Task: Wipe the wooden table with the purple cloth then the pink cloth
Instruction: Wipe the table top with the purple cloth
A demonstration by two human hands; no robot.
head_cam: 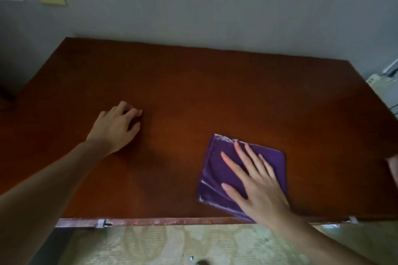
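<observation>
Right hand lies spread flat on the purple cloth, near right of the bench, pressing to wipe; left hand rests loosely curled, likely bracing.

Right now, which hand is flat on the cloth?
The right hand: its fingers lie straight and spread on the purple cloth. The left hand rests on bare table, fingers curled.
</observation>
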